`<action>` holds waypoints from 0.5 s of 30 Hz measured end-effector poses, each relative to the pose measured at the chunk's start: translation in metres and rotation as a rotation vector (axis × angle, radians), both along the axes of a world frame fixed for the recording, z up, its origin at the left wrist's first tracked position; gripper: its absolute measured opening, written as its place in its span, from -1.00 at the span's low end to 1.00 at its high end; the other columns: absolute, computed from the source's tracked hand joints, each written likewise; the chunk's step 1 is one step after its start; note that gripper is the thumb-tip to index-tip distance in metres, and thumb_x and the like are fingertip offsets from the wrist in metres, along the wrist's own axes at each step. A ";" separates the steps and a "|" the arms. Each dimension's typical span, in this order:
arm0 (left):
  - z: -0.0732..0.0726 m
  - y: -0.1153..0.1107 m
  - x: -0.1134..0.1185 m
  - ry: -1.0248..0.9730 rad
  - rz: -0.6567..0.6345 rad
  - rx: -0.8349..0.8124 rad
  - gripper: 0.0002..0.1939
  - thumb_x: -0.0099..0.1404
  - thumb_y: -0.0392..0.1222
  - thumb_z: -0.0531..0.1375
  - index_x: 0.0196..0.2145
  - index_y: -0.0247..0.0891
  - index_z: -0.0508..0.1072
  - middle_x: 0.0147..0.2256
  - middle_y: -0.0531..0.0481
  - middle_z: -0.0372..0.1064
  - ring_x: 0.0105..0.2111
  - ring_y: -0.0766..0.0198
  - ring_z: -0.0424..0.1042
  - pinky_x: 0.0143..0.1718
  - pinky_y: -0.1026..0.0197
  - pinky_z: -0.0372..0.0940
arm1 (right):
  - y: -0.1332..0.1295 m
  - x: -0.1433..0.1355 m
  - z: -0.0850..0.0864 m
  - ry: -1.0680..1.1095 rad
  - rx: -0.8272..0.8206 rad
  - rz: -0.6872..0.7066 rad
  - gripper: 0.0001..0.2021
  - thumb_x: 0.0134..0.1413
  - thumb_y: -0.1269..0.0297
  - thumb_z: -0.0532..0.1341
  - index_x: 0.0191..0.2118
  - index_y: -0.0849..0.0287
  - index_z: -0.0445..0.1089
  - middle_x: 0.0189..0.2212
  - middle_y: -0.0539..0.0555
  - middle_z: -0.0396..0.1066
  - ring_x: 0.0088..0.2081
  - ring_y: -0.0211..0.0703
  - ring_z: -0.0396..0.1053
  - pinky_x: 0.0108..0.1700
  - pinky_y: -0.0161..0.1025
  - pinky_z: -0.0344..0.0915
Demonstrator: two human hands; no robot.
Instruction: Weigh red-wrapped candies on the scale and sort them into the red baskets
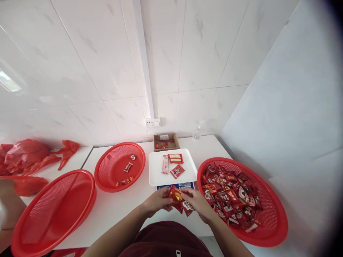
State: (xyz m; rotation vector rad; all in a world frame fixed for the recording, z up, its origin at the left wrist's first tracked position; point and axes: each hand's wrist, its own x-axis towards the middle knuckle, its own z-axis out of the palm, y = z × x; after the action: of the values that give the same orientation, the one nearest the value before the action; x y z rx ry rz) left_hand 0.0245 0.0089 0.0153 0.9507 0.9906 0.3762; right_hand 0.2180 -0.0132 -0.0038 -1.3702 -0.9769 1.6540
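In front of my body, my left hand [158,202] is closed on the left edge of a red snack packet [175,196] with yellow print. Fingers of my right hand [198,204] grip its other side, along with a red-and-white snack packet [188,207] just below. Right behind my hands is a digital scale with a blue keypad [184,185], partly hidden by them. On its white tray [155,175] lie a pink stick packet [165,165], a red packet with a pale middle [175,158] and a square red packet [177,171].
To the right, a red basket [276,217] holds many red packets. Leftward, one red basket [103,171] has several small packets; another red basket [87,178] stands nearer. A cardboard box [166,142], clear bottle [197,132] and red plastic bags [28,155] sit farther back. Someone's arm [8,210] shows at left.
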 end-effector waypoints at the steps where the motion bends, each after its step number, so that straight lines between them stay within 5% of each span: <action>1: -0.003 -0.001 -0.001 0.038 -0.004 0.009 -0.57 0.01 0.01 0.30 -0.22 -0.28 0.36 -0.42 0.06 0.39 -0.53 0.42 0.32 -0.38 0.24 0.22 | 0.000 -0.001 -0.002 -0.003 -0.009 0.011 -0.54 -0.29 -0.06 0.35 -0.32 0.23 0.47 -0.36 0.10 0.52 -0.30 -0.10 0.43 -0.21 -0.18 0.34; 7: -0.019 -0.002 -0.008 0.125 0.055 0.049 -0.57 0.01 0.14 0.26 -0.37 -0.30 0.35 -0.59 0.11 0.31 -0.61 0.43 0.25 -0.52 0.31 0.10 | 0.000 -0.008 -0.019 0.100 -0.094 -0.067 -0.57 -0.30 -0.04 0.36 -0.35 0.23 0.46 -0.44 0.07 0.50 -0.41 -0.17 0.42 -0.34 -0.24 0.33; 15: -0.033 0.029 -0.014 0.117 0.413 -0.197 -0.75 0.16 -0.06 0.23 -0.38 -0.31 0.32 -0.62 0.11 0.30 -0.65 0.47 0.24 -0.53 0.37 0.12 | 0.002 0.009 -0.023 0.222 -0.333 -0.382 -0.80 -0.16 0.26 0.34 -0.32 0.13 0.43 -0.42 0.00 0.51 -0.52 -0.34 0.38 -0.51 -0.41 0.26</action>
State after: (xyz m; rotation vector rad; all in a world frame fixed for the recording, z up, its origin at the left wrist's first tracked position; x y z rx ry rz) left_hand 0.0107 0.0377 -0.0173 0.5909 1.3097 0.5603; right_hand 0.2267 -0.0108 -0.0266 -1.4396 -0.2944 1.6701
